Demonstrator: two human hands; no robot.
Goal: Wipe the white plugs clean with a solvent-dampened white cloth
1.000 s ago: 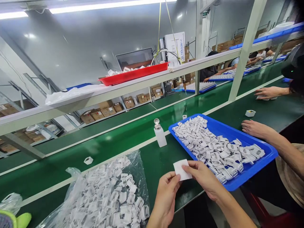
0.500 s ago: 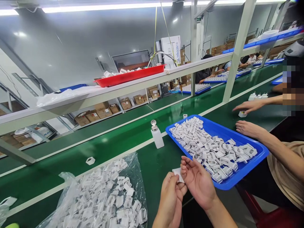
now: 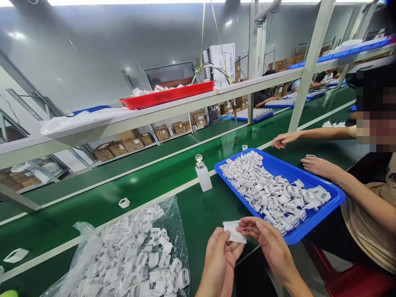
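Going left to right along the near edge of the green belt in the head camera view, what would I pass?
Clear plastic bag of white parts → left hand → small white wipe, pinched by both hands → right hand → blue tray of white parts → a co-worker's forearm.

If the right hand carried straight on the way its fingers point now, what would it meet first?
The right hand points leftward, fingertips already on the white wipe; just beyond lie the left hand's fingers. Depth is uncertain.
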